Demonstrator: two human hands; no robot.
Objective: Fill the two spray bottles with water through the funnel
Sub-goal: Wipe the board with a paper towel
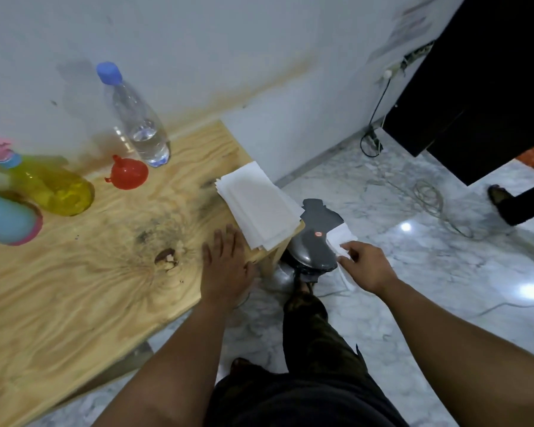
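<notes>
Both spray bottles, yellow spray bottle [53, 189] and blue one [7, 218], sit far left on the worktop [90, 288] with the red funnel [127, 174] and water bottle [136, 118]. Left hand [225, 266] lies flat, fingers spread, probably bracing; right hand [367, 266] pinches a tissue [341, 241] over the bin [313, 251], likely tossing it.

No writing can be read anywhere here. The water bottle [138, 124] bears no legible label. The papers on the wall [410, 26], far right of that bottle, are too blurred.

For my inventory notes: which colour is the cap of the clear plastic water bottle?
The cap is blue, seen in the head view.
</notes>
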